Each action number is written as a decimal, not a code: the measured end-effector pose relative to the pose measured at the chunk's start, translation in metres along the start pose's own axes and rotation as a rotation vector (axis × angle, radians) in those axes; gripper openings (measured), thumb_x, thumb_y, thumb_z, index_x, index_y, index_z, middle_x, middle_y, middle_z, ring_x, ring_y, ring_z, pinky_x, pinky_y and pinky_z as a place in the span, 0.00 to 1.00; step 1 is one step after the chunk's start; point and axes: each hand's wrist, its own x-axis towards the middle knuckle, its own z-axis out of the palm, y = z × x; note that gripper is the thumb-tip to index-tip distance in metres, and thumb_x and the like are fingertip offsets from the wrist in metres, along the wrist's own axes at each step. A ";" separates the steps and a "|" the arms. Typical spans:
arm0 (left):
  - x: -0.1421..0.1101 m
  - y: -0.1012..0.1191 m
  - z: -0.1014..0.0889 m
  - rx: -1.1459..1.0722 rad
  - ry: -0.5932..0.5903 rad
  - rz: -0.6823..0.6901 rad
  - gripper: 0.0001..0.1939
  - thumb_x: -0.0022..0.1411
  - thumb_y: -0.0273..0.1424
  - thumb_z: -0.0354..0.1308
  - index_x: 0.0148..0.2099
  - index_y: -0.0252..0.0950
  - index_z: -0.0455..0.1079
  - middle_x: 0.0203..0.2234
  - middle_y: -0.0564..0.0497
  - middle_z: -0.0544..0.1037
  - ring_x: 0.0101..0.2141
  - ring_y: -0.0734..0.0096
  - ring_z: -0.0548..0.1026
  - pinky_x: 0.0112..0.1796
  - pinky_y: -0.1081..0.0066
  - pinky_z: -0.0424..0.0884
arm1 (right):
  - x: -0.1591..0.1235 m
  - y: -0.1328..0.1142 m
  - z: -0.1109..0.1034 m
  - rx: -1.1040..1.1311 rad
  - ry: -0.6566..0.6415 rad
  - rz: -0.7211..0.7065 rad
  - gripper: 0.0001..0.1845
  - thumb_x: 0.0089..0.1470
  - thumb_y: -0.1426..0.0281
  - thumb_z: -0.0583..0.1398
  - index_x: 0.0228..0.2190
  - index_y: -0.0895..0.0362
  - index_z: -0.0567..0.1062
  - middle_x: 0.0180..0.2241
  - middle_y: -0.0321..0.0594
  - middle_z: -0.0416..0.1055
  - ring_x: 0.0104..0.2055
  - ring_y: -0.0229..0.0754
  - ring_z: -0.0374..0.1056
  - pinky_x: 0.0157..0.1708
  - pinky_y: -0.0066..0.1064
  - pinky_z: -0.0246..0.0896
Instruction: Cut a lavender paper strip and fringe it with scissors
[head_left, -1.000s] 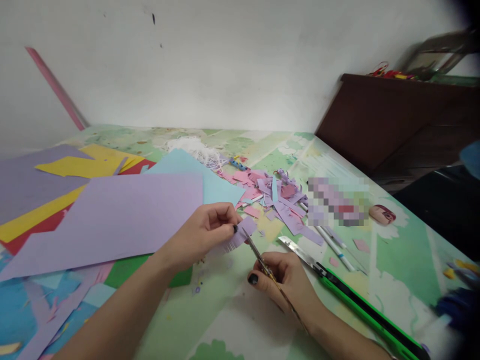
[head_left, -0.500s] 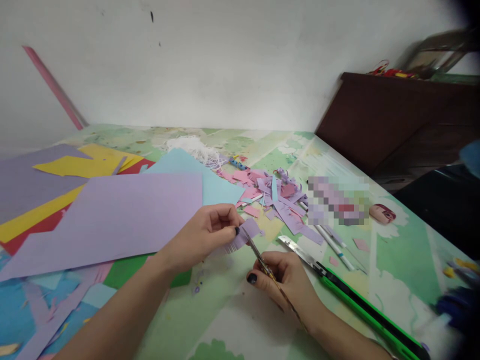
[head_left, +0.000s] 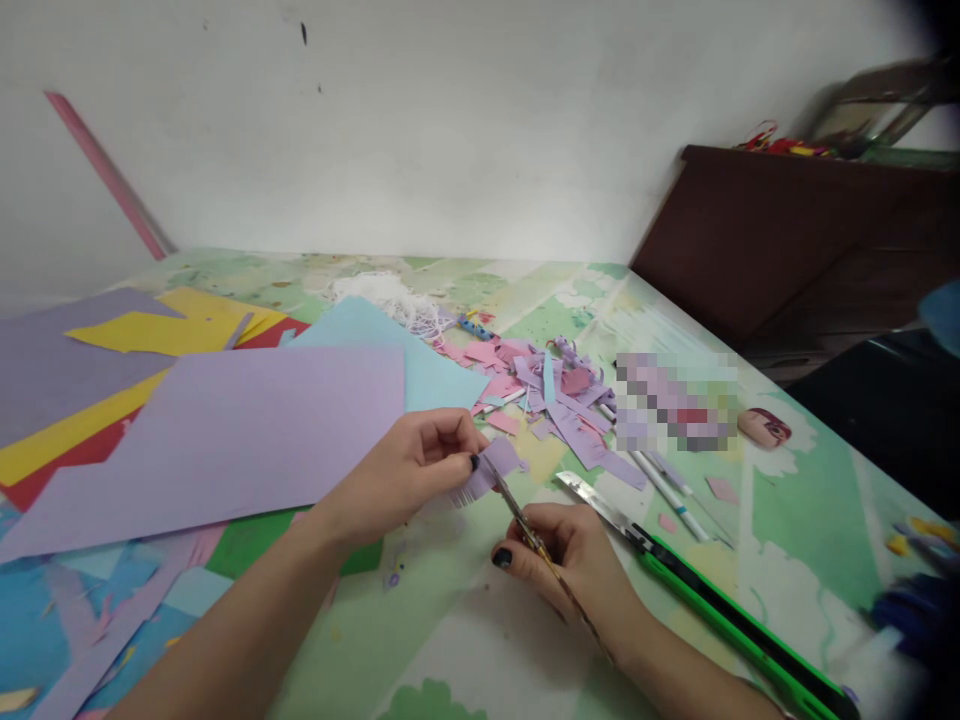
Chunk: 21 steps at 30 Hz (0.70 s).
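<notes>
A small purple paper strip (head_left: 501, 456) is pinched between the thumb and fingers of my left hand (head_left: 420, 465). Its lower edge is cut into a fine fringe. My right hand (head_left: 574, 560) is closed around a pair of scissors (head_left: 534, 537), whose blades meet the strip just right of my left thumb. Part of the scissor handles is hidden by my right hand. Close to that hand, a green utility knife (head_left: 739, 605) lies on the table with its blade out. A large purple sheet (head_left: 300, 430) spreads under and beyond my left wrist.
Purple and pink paper scraps (head_left: 570, 400) are heaped in the middle, with white shredded strands (head_left: 394, 300) behind. Yellow paper (head_left: 150, 332) and a light blue sheet (head_left: 367, 335) lie left. White sticks (head_left: 670, 495) rest by the knife. A dark brown cabinet (head_left: 795, 230) borders the table's right side.
Almost nothing differs. Both hands, the paper strip and the scissors keep practically the same place; my right thumb has shifted very slightly.
</notes>
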 end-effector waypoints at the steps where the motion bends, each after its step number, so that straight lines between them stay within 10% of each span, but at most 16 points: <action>1: 0.000 0.000 0.000 -0.002 -0.003 0.000 0.04 0.54 0.23 0.50 0.28 0.36 0.60 0.23 0.57 0.62 0.23 0.79 0.59 0.24 0.77 0.54 | 0.000 0.000 0.000 0.002 0.002 0.000 0.23 0.41 0.56 0.66 0.16 0.58 0.61 0.15 0.28 0.45 0.18 0.30 0.42 0.17 0.26 0.34; 21: 0.000 0.001 0.000 0.002 -0.011 0.014 0.05 0.54 0.22 0.50 0.28 0.35 0.60 0.23 0.57 0.62 0.25 0.79 0.59 0.25 0.76 0.54 | 0.002 0.003 0.001 -0.026 0.052 0.007 0.24 0.38 0.57 0.67 0.14 0.59 0.62 0.15 0.28 0.46 0.19 0.30 0.42 0.18 0.25 0.35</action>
